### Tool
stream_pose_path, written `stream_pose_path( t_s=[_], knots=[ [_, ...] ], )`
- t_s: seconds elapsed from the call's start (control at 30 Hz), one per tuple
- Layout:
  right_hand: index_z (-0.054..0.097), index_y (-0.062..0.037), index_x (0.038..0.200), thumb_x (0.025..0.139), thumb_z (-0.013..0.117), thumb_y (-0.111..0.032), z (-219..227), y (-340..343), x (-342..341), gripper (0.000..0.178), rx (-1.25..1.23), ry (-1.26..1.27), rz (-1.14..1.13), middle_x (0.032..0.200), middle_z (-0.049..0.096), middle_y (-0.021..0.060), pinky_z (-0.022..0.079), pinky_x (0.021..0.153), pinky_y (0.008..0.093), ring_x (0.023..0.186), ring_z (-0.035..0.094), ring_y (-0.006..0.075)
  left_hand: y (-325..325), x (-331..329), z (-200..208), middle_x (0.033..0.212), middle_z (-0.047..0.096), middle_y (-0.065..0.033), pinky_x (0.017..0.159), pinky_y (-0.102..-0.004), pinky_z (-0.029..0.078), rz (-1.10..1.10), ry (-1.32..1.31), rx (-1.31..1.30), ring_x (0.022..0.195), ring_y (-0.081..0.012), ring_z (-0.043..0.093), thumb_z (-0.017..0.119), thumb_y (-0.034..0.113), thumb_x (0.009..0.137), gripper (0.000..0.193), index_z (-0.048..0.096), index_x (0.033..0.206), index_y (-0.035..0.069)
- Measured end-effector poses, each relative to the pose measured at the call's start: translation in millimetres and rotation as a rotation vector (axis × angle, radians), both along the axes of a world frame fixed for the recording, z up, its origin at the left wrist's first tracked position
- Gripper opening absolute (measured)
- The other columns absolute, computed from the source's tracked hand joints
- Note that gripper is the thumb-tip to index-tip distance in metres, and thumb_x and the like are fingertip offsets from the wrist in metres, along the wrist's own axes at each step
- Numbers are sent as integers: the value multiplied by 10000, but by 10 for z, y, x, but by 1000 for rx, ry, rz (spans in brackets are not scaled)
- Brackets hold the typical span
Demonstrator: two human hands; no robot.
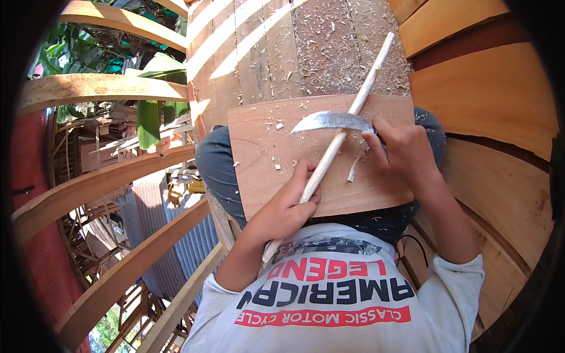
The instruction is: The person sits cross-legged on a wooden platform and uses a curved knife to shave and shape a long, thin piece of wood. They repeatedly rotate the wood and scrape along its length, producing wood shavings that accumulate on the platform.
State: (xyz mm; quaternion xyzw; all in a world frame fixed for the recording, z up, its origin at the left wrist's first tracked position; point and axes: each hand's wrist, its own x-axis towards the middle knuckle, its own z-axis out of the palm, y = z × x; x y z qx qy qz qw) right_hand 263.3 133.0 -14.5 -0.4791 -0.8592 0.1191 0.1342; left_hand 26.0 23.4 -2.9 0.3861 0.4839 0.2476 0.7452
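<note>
My left hand [292,202] is wrapped round the lower part of a pale, peeled wooden stick [325,163], which slants from my belly up to the far right. In my right hand [402,147] is a curved knife [332,120], its handle mostly hidden in the fist. The blade points left and lies across the stick, above my left hand. Under both rests a flat wooden board [265,141] on my lap. Small chips and a curled wood shaving [354,166] are scattered over the board.
Past the board, the plank floor [247,65] is strewn with shavings [335,47]. Wooden rails [112,173] run along the left, with corrugated metal sheets [153,223] and leaves [148,120] beyond them. A wall of wide planks [482,97] stands close on the right.
</note>
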Motion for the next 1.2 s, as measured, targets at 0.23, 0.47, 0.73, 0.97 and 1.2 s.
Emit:
stream_pose_path(
  t_s=[0.23, 0.47, 0.73, 0.97, 1.2],
  knots=[
    [596, -70, 751, 933, 568, -380, 11, 155, 63, 361, 90, -30, -60, 568, 580, 158, 491, 506, 418, 555, 619, 349, 55, 4, 40, 795, 387, 13, 530, -188, 305, 29, -43, -49, 623, -47, 350, 447, 11, 752, 493, 339, 1231, 60],
    [616, -47, 774, 950, 551, -360, 205, 134, -82, 365, -32, -121, -116, 612, 596, 188, 479, 530, 445, 584, 609, 379, -27, -10, 1, 813, 388, 4, 561, -196, 308, 8, -10, 9, 653, -57, 347, 461, 8, 723, 504, 342, 1211, 51],
    [619, -84, 782, 917, 591, -384, 285, 94, 39, 330, 38, -126, -185, 633, 610, 162, 498, 567, 437, 607, 633, 352, -94, -126, 25, 813, 372, 1, 615, -218, 326, -6, -58, -43, 704, -82, 351, 466, 11, 697, 542, 341, 1223, 41],
    [598, -65, 742, 936, 567, -377, 254, -75, -44, 369, -85, -132, -74, 596, 591, 175, 487, 537, 453, 604, 628, 371, -30, -92, 36, 821, 384, 0, 635, -220, 336, -55, -17, -32, 724, -84, 367, 461, 7, 698, 578, 337, 1261, 45],
    [581, -63, 708, 950, 548, -379, 244, -107, -58, 399, -49, -94, -88, 600, 595, 182, 482, 508, 423, 562, 621, 354, -45, -54, 47, 842, 385, -4, 616, -206, 331, -31, 14, -8, 732, -75, 369, 451, -4, 710, 581, 341, 1278, 60]
  ],
)
